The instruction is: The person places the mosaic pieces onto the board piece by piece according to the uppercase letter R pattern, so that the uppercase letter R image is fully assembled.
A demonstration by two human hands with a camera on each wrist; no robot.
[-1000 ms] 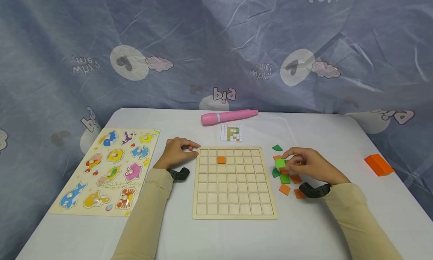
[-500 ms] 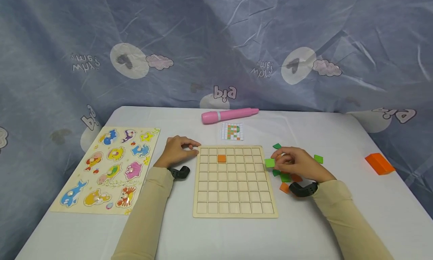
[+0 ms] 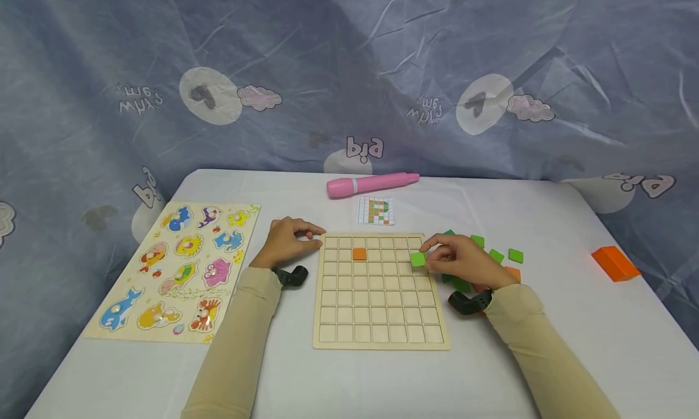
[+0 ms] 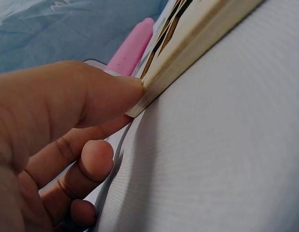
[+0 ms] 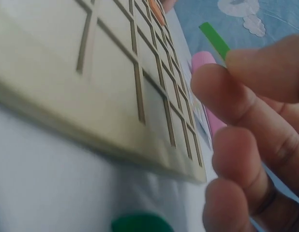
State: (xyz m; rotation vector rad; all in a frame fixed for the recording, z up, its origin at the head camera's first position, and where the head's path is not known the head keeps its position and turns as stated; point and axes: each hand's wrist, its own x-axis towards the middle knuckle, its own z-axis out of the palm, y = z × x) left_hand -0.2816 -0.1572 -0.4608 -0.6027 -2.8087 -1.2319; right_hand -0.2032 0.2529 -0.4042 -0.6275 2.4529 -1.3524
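Note:
A wooden grid board lies flat on the table, with one orange square tile in a cell of its second row. My left hand holds the board's far left corner; in the left wrist view the thumb rests at the corner and the index fingertip meets it from below. Over the board's right side, my right hand pinches a light green square tile between thumb and index finger. In the right wrist view that tile sticks out from the fingertips, above the board.
Several green tiles and orange tiles lie right of the board, partly hidden under the right hand. Behind the board are a patterned card and a pink pen-shaped object. An animal puzzle board is left, an orange block far right.
My right hand has carried the green tile leftward from the loose pile to above the board's right columns, uncovering more tiles behind it. The left hand has stayed at the corner.

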